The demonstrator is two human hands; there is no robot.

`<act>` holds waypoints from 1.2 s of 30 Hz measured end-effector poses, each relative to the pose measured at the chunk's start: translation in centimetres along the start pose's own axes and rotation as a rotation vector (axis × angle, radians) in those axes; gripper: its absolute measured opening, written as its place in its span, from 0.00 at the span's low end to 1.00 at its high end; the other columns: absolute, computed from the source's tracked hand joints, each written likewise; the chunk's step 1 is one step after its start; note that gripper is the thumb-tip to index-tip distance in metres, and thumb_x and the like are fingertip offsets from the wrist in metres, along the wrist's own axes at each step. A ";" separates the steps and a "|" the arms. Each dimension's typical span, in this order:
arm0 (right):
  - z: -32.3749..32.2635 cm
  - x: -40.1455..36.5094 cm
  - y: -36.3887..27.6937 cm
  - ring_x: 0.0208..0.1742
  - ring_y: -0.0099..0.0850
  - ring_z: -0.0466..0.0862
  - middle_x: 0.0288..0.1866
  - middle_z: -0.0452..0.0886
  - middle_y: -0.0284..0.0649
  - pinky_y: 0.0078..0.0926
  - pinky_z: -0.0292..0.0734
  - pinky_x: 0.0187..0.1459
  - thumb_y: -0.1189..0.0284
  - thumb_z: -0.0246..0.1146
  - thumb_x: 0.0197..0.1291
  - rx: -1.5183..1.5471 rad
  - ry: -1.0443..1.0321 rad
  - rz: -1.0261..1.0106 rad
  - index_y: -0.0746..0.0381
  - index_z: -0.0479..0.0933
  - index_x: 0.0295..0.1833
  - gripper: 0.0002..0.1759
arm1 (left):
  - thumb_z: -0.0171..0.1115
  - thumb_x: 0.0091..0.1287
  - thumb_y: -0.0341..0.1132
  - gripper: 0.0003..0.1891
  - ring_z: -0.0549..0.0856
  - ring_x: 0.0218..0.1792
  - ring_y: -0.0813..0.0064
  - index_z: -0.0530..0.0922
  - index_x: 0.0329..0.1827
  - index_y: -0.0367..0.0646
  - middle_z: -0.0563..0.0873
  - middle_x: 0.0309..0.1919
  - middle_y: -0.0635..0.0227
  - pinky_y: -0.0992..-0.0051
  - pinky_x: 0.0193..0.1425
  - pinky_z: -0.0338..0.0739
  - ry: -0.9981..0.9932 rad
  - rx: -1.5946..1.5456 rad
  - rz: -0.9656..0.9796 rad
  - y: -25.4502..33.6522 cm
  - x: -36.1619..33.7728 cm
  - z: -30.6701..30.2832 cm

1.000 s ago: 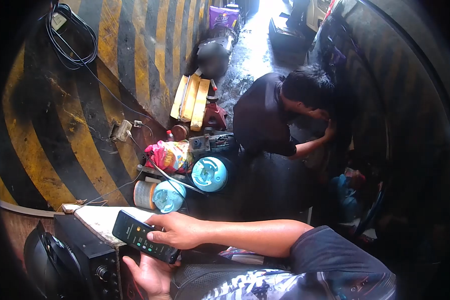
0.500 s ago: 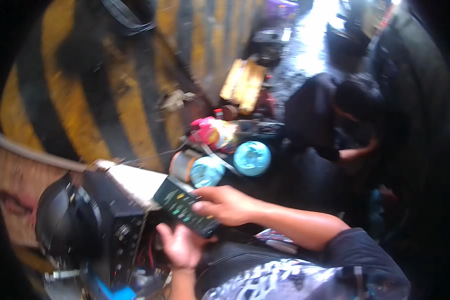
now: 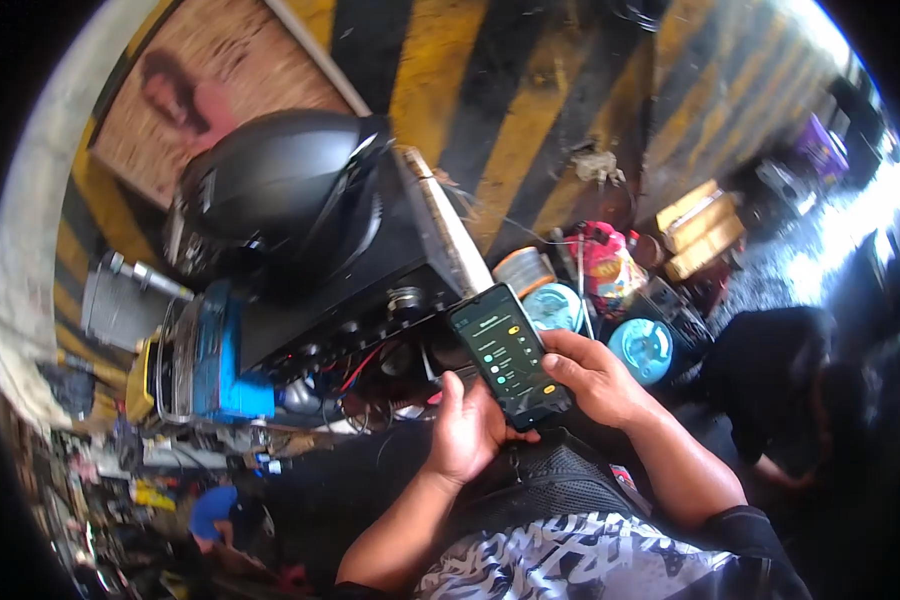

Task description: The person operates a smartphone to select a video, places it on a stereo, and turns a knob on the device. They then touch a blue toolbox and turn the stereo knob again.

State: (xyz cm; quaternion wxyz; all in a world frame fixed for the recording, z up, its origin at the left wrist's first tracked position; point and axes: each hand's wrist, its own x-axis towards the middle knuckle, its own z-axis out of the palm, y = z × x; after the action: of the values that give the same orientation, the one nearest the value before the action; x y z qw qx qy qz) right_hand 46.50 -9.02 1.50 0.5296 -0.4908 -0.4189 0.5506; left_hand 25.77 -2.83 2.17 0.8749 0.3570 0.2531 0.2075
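A smartphone (image 3: 505, 350) is tilted in front of my body, its dark screen lit with a list of rows and yellow and green icons. My right hand (image 3: 598, 378) grips it along the right edge, the thumb lying over the screen's side. Below and to the left, my left hand (image 3: 467, 432) supports the phone's lower end; its thumb stands up apart from the screen, and its fingers pass behind the phone, partly hidden. Just beyond the phone is a black box with knobs (image 3: 405, 300), carrying a black helmet (image 3: 280, 185).
Two light-blue round lids (image 3: 640, 350) and a pink bag (image 3: 607, 262) lie beyond my right hand. A blue box (image 3: 215, 360) stands left of the knobbed box, near loose wires. One person in dark clothes (image 3: 780, 370) crouches at right; another in blue (image 3: 215, 515) is lower left.
My view has swung left, so the surroundings sit farther right. The phone now faces me more upright and its screen is clearer. Both hands remain at the phone.
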 end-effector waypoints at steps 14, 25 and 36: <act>6.7 5.1 -1.3 0.59 0.27 0.80 0.57 0.84 0.40 0.27 0.71 0.65 0.63 0.58 0.78 -0.007 -0.300 0.074 0.70 0.75 0.68 0.24 | 0.30 0.72 0.81 0.52 0.80 0.69 0.64 0.55 0.84 0.46 0.75 0.73 0.59 0.59 0.58 0.85 0.120 -0.100 0.250 0.0 -5.6 -4.1; 10.6 7.8 -1.4 0.48 0.23 0.79 0.46 0.83 0.38 0.24 0.74 0.52 0.64 0.62 0.76 -0.259 -0.256 -0.015 0.69 0.75 0.60 0.20 | 0.36 0.69 0.82 0.54 0.78 0.70 0.60 0.50 0.86 0.47 0.72 0.75 0.57 0.57 0.56 0.85 0.144 -0.103 0.286 0.3 -7.4 -5.3; 9.9 6.7 -1.1 0.56 0.26 0.80 0.55 0.83 0.39 0.26 0.75 0.59 0.70 0.62 0.72 -0.105 -0.422 0.067 0.70 0.72 0.68 0.23 | 0.36 0.69 0.82 0.54 0.79 0.69 0.60 0.53 0.84 0.46 0.72 0.75 0.57 0.56 0.54 0.86 0.135 -0.148 0.293 0.0 -8.2 -6.0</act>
State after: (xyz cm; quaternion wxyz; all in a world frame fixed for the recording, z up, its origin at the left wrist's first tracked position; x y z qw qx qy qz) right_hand 37.27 -1.73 3.63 0.3852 -0.4052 -0.5320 0.6359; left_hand 15.76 -4.19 0.94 0.8403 0.3098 0.2403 0.3745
